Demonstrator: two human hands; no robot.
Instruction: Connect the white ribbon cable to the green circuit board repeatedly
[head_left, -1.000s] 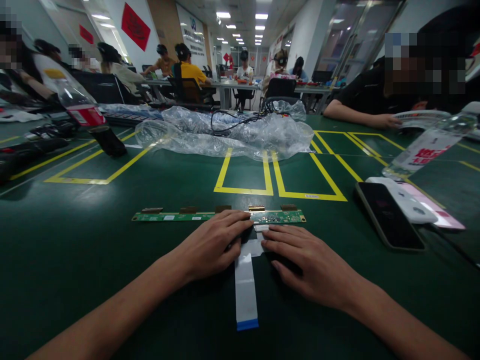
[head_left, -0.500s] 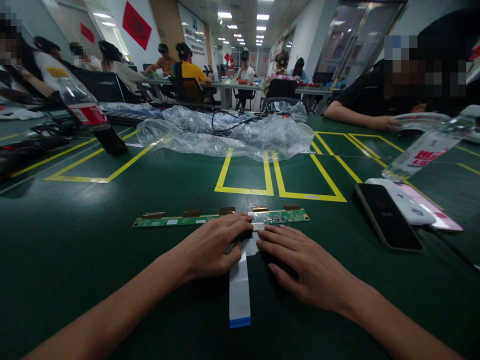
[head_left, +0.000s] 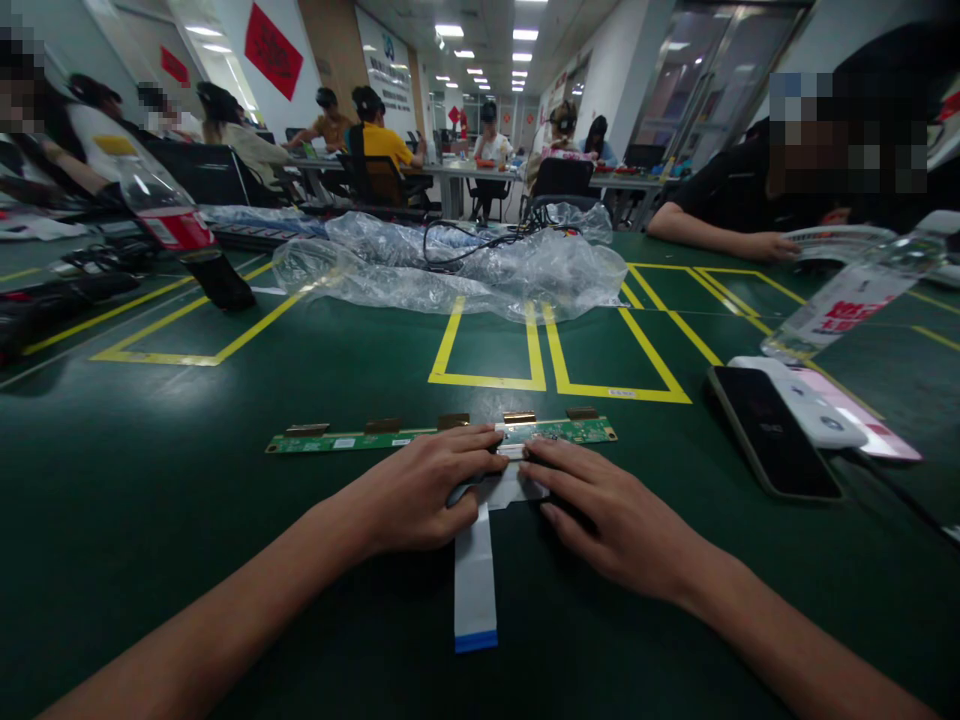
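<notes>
A long, narrow green circuit board (head_left: 360, 442) with several brown film tabs along its far edge lies flat on the dark green table. At its middle, a white flat ribbon cable (head_left: 475, 580) meets a connector and runs toward me, ending in a blue strip. My left hand (head_left: 431, 490) has its fingertips on the connector area, with the thumb bent at the left edge of the cable's wide part, gripping it. My right hand (head_left: 607, 515) lies with fingers stretched over the connector's right side and the cable; its thumb is apart. Fingers partly hide the connector.
Crumpled clear plastic wrap (head_left: 450, 265) with black cables lies beyond the board. On the right are a phone (head_left: 776, 430), a white device (head_left: 821, 410) and a clear bottle (head_left: 855, 295). A cola bottle (head_left: 176, 225) is at left. A co-worker's arm (head_left: 720, 232) rests at far right.
My right fingers have moved slightly forward onto the connector, and more of the cable's wide part shows between my hands. The cable's blue end has shifted slightly left.
</notes>
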